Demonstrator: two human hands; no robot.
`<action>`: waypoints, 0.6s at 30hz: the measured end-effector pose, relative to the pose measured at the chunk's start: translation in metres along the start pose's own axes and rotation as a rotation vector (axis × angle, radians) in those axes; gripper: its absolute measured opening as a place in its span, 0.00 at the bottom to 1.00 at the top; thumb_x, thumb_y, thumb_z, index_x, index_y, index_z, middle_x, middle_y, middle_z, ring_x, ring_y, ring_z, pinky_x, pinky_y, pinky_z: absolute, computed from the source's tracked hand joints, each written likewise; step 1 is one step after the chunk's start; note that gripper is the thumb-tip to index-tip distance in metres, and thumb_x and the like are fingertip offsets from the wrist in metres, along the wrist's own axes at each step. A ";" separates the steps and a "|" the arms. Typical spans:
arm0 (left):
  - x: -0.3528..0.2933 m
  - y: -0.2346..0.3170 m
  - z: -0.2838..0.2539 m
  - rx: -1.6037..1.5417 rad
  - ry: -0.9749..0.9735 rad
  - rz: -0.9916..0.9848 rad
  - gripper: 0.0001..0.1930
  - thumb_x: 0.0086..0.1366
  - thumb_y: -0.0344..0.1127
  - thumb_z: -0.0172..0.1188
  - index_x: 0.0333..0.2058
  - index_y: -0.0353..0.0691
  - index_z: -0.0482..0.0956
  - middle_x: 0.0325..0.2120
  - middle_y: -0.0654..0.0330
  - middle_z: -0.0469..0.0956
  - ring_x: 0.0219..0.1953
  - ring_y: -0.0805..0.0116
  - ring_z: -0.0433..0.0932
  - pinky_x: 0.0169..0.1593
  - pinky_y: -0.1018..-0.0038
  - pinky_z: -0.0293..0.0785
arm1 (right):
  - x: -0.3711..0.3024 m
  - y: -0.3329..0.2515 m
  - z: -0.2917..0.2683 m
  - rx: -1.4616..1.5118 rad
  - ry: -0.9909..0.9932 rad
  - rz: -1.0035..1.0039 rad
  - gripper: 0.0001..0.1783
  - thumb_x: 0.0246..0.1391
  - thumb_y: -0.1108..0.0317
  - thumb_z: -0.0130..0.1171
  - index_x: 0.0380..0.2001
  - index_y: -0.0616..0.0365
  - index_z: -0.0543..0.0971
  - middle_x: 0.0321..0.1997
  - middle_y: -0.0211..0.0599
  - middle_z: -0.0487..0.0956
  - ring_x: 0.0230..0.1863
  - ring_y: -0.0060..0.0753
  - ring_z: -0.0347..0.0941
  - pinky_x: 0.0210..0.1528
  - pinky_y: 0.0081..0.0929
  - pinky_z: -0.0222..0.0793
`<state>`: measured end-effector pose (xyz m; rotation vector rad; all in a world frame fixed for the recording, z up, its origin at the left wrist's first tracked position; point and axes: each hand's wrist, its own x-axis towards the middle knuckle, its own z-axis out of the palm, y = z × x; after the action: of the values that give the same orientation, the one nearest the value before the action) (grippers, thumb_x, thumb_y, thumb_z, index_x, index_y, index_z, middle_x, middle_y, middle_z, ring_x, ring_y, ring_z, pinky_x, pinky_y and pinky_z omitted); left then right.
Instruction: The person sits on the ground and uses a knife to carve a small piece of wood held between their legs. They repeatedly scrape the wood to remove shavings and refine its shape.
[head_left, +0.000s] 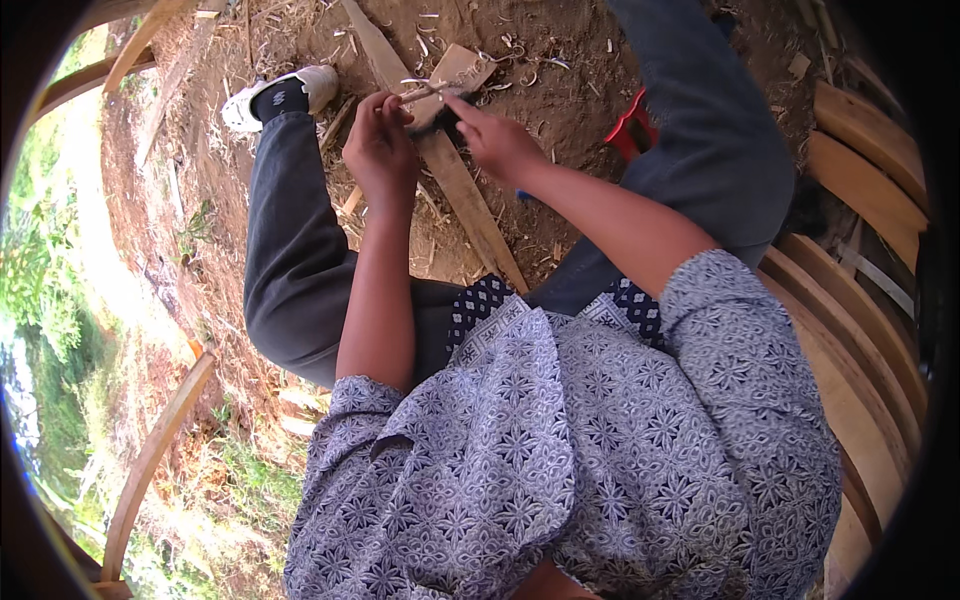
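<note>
My left hand [380, 150] is closed around a thin pale strip of wood [425, 90] that sticks out toward the upper right. My right hand [500, 140] grips a dark-handled tool [440, 120], likely a knife, pressed against that strip between the two hands; its blade is hidden. Both hands hover above a long flat wooden plank [470, 210] lying on the dirt between my legs. A short flat board [462, 68] lies just beyond the hands.
Brown dirt ground [560, 100] littered with wood shavings. My legs in dark trousers, a white shoe [290, 90] at upper left. A red object [630, 125] by my right leg. Curved wooden slats [860, 130] at right, bent wooden ribs [150, 460] at left, grass beyond.
</note>
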<state>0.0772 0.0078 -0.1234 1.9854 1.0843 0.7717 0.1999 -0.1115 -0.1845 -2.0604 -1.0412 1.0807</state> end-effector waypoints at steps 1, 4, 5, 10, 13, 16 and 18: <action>0.001 0.004 0.000 0.012 -0.013 0.003 0.10 0.78 0.35 0.56 0.43 0.34 0.81 0.26 0.58 0.84 0.30 0.73 0.85 0.37 0.75 0.78 | 0.004 0.014 0.003 -0.017 0.009 0.024 0.30 0.73 0.59 0.47 0.75 0.28 0.64 0.42 0.58 0.83 0.43 0.64 0.81 0.46 0.52 0.77; 0.000 0.000 -0.003 0.028 0.002 0.011 0.10 0.78 0.35 0.56 0.43 0.34 0.81 0.26 0.58 0.84 0.30 0.73 0.84 0.36 0.75 0.78 | 0.009 0.001 0.001 -0.032 -0.054 0.071 0.30 0.73 0.58 0.48 0.75 0.28 0.63 0.43 0.59 0.83 0.43 0.65 0.81 0.47 0.53 0.76; -0.002 -0.001 -0.002 0.020 0.006 0.013 0.10 0.78 0.35 0.56 0.43 0.34 0.81 0.26 0.58 0.84 0.30 0.73 0.84 0.36 0.74 0.78 | 0.003 -0.011 -0.003 -0.019 -0.027 -0.011 0.30 0.72 0.58 0.49 0.76 0.28 0.63 0.43 0.58 0.83 0.44 0.65 0.81 0.47 0.54 0.76; 0.005 0.005 0.001 0.016 0.006 0.037 0.07 0.77 0.32 0.57 0.42 0.35 0.80 0.26 0.56 0.83 0.30 0.68 0.86 0.35 0.72 0.78 | 0.012 0.029 -0.001 -0.098 -0.025 0.051 0.32 0.71 0.59 0.50 0.76 0.28 0.61 0.46 0.57 0.84 0.45 0.64 0.81 0.50 0.54 0.77; 0.000 0.003 -0.001 0.023 -0.009 0.027 0.06 0.77 0.31 0.57 0.43 0.35 0.80 0.27 0.56 0.83 0.30 0.69 0.85 0.36 0.72 0.78 | 0.019 0.042 0.016 -0.120 0.023 0.043 0.32 0.71 0.59 0.49 0.76 0.28 0.61 0.45 0.58 0.84 0.44 0.63 0.81 0.49 0.54 0.77; -0.001 -0.005 -0.001 -0.011 0.006 -0.007 0.06 0.77 0.31 0.57 0.43 0.35 0.80 0.27 0.56 0.83 0.30 0.70 0.85 0.36 0.73 0.78 | 0.011 -0.007 -0.004 -0.057 -0.065 0.044 0.32 0.71 0.59 0.48 0.76 0.28 0.60 0.45 0.57 0.84 0.44 0.63 0.82 0.48 0.55 0.77; -0.002 -0.005 0.000 -0.062 0.009 -0.006 0.06 0.77 0.31 0.57 0.43 0.35 0.80 0.27 0.56 0.83 0.30 0.71 0.85 0.36 0.73 0.78 | -0.009 -0.061 -0.025 0.036 -0.112 0.015 0.32 0.72 0.59 0.48 0.76 0.27 0.60 0.47 0.56 0.84 0.45 0.62 0.82 0.48 0.56 0.77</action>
<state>0.0739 0.0077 -0.1280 1.9279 1.0581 0.8026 0.1957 -0.0904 -0.1212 -2.0016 -1.0547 1.2255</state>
